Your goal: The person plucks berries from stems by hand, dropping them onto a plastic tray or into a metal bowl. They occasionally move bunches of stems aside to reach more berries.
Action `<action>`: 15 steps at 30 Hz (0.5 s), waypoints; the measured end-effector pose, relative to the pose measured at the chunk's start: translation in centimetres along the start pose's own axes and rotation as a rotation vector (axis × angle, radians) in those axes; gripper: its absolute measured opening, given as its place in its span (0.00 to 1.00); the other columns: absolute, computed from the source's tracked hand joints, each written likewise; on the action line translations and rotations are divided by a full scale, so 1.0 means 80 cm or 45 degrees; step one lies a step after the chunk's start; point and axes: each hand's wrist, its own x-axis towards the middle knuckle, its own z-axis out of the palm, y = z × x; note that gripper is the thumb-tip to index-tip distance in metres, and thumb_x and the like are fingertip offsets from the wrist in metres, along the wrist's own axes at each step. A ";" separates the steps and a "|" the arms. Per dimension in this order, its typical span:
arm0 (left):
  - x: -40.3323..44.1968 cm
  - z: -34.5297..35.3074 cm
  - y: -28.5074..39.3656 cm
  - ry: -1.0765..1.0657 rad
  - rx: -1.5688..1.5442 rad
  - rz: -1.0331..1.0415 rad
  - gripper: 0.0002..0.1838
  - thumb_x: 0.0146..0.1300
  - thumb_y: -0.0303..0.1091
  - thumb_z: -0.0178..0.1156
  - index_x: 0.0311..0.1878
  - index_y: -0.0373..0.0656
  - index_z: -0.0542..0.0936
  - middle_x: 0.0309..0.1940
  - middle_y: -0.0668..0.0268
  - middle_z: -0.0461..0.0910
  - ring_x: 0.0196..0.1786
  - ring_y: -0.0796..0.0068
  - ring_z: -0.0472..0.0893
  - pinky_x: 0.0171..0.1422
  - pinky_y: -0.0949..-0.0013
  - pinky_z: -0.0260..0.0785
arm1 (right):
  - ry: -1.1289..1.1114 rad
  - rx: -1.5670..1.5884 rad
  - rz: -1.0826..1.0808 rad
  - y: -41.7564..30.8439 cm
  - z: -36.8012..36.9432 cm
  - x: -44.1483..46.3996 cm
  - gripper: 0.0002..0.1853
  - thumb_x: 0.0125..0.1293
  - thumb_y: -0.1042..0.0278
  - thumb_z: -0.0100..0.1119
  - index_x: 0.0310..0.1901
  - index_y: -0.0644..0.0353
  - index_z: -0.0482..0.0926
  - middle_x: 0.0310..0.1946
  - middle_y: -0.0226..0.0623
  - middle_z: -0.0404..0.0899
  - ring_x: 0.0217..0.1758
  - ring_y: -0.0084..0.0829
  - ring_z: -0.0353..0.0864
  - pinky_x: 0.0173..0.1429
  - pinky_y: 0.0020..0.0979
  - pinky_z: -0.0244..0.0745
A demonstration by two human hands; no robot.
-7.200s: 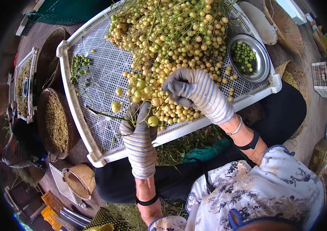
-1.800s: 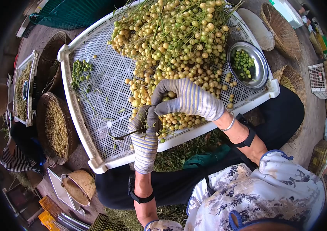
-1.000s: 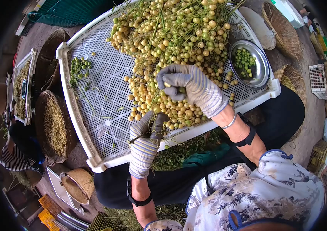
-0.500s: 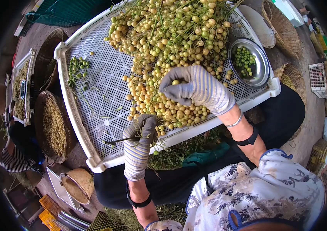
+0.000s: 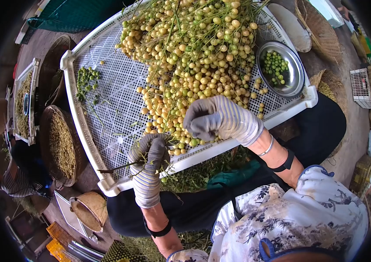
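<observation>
My left hand (image 5: pixel 149 162), in a grey-coated striped glove, is closed around a thin stripped stem (image 5: pixel 119 168) at the front edge of the white perforated tray (image 5: pixel 90 150). The stem's dark end points left and small green twigs stick out by the fingers. My right hand (image 5: pixel 222 120), gloved alike, hovers over the lower part of the pile of yellowish berries (image 5: pixel 185 78) with thumb and fingers curled together. What lies inside those fingers, if anything, is hidden. Behind it on the tray's right stands a metal bowl (image 5: pixel 298 83) holding green berries (image 5: pixel 275 65).
A small bunch of green berries (image 5: pixel 88 78) lies at the tray's left. Beyond that side are a basket of pale berries (image 5: pixel 62 144), another tray (image 5: pixel 31 98) and a person in a striped top (image 5: pixel 15 183). Cut greenery (image 5: pixel 185 179) lies below the front edge.
My left hand has shifted slightly left with the stem. My right hand has come down towards the tray's front edge, and the berry between its fingers no longer shows.
</observation>
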 end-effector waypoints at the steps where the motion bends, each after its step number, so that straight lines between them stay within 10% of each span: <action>1: -0.002 0.001 0.001 0.010 0.004 0.030 0.13 0.68 0.39 0.59 0.40 0.37 0.80 0.19 0.71 0.73 0.21 0.85 0.70 0.25 0.79 0.58 | 0.091 0.195 -0.083 0.003 -0.003 0.003 0.14 0.67 0.60 0.62 0.44 0.64 0.81 0.31 0.30 0.80 0.29 0.17 0.76 0.33 0.19 0.73; 3: -0.003 -0.001 -0.002 0.098 -0.053 -0.011 0.13 0.68 0.39 0.59 0.40 0.36 0.80 0.19 0.71 0.73 0.21 0.84 0.70 0.24 0.79 0.58 | 0.050 0.435 -0.308 0.008 -0.022 0.015 0.14 0.68 0.61 0.61 0.47 0.65 0.80 0.35 0.30 0.81 0.31 0.17 0.78 0.34 0.18 0.74; 6: -0.002 -0.002 -0.014 0.207 -0.066 0.009 0.14 0.69 0.39 0.59 0.42 0.36 0.80 0.19 0.70 0.74 0.19 0.84 0.69 0.24 0.80 0.58 | 0.468 -0.250 -0.227 -0.004 -0.006 -0.009 0.16 0.69 0.60 0.60 0.49 0.65 0.79 0.38 0.30 0.81 0.34 0.18 0.79 0.36 0.18 0.74; 15: -0.007 0.026 -0.008 0.268 -0.082 0.071 0.13 0.68 0.40 0.61 0.39 0.38 0.82 0.19 0.73 0.74 0.20 0.86 0.69 0.24 0.80 0.56 | 0.270 -0.787 -0.170 -0.001 0.017 -0.010 0.13 0.67 0.63 0.62 0.45 0.64 0.82 0.31 0.30 0.83 0.32 0.18 0.78 0.41 0.23 0.74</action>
